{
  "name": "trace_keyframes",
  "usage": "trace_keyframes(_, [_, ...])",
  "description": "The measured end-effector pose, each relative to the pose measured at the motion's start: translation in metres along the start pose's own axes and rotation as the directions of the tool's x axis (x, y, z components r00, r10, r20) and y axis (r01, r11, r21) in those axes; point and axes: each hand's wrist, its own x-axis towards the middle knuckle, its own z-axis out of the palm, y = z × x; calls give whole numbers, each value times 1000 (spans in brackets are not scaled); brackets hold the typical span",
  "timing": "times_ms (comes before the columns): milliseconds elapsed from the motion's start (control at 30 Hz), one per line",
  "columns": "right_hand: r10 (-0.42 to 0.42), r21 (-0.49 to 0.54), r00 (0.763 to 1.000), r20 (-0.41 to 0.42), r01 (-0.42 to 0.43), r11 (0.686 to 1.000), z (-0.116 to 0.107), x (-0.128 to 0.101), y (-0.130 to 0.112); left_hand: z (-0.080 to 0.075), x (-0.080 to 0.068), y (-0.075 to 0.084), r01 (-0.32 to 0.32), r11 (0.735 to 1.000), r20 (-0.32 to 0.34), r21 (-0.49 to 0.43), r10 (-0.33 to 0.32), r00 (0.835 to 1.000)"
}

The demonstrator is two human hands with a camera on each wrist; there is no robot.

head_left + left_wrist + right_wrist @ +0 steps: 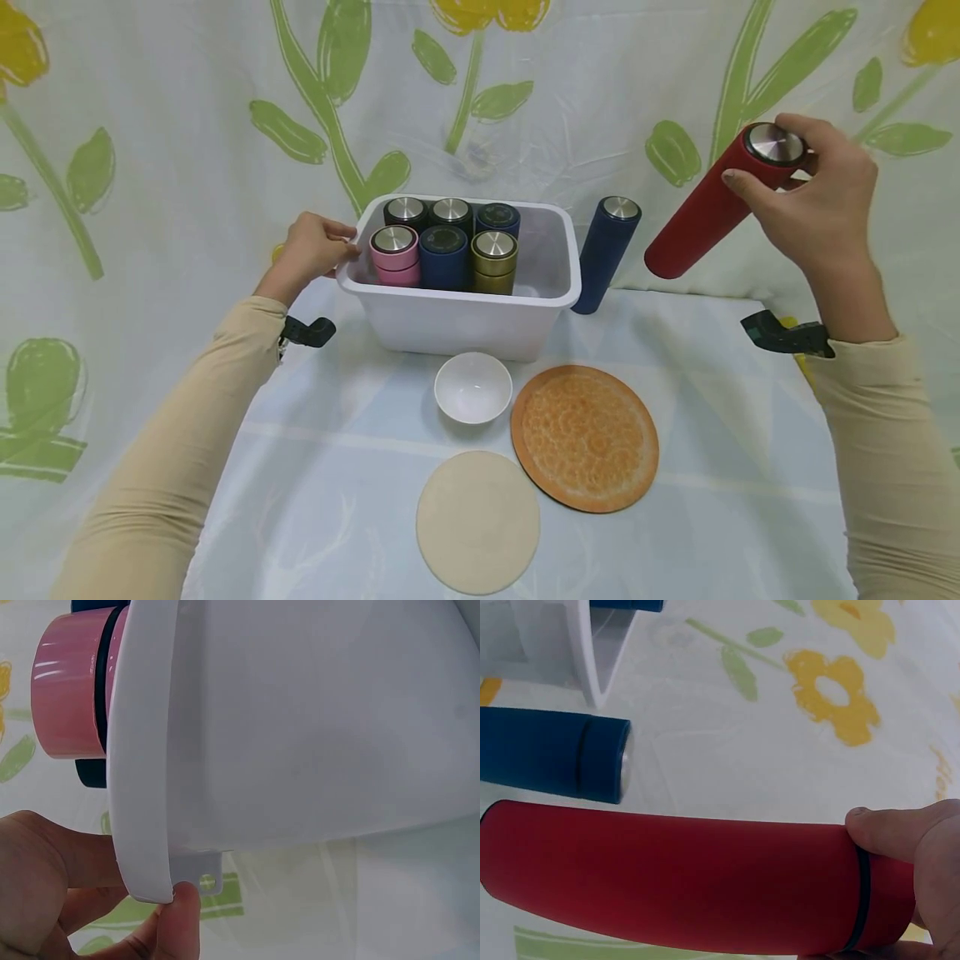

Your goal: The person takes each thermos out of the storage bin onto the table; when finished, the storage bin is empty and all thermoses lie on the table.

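A red thermos flask (708, 204) with a silver lid hangs tilted in the air at the right. My right hand (821, 187) grips it near the lid, thumb on the near side. At the left, my left hand (311, 254) pinches the rim of a white plastic bin (457, 321); in the left wrist view the fingers (180, 922) hold its corner. Inside the bin stand several flasks, among them a pink one (394, 257), a blue one (442, 258) and a gold one (494, 262). The bin's right part shows bare floor.
A dark blue flask (606, 254) stands just right of the bin. In front of the bin are a white bowl (473, 389), a round brown patterned mat (585, 437) and a round cream mat (477, 522). A flower-printed cloth hangs behind the table (720, 500).
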Motion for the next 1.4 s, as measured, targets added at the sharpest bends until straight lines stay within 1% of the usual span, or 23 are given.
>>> trace_keyframes(133, [49,-34,999,21,-48,998,7,0,9,0,1,0,7,1000,3,2,-7,1000])
trace_keyframes(300, [100,-82,995,28,-98,992,18,-2,23,0,1,1,-2,1000,2,7,2,1000])
trace_keyframes(400, [122,-105,991,47,-117,988,26,-4,31,0,1,1,-8,1000,0,12,8,1000])
trace_keyframes(533, [118,-113,991,57,-111,987,37,-10,40,-1,0,1,-19,1000,-5,13,19,1000])
trace_keyframes(733, [62,-117,998,19,-59,991,51,-20,50,0,-2,2,-24,1000,-1,6,24,1000])
trace_keyframes(833, [51,-107,999,12,-49,993,58,-22,54,0,-2,2,-22,1000,-2,5,22,1000])
trace_keyframes(1200, [111,-102,991,67,-104,989,84,-26,72,-1,-1,-2,-21,1000,-9,1,21,1000])
trace_keyframes(1400, [138,-97,986,93,-129,987,89,-29,78,-1,0,-2,-27,1000,-6,-4,27,1000])
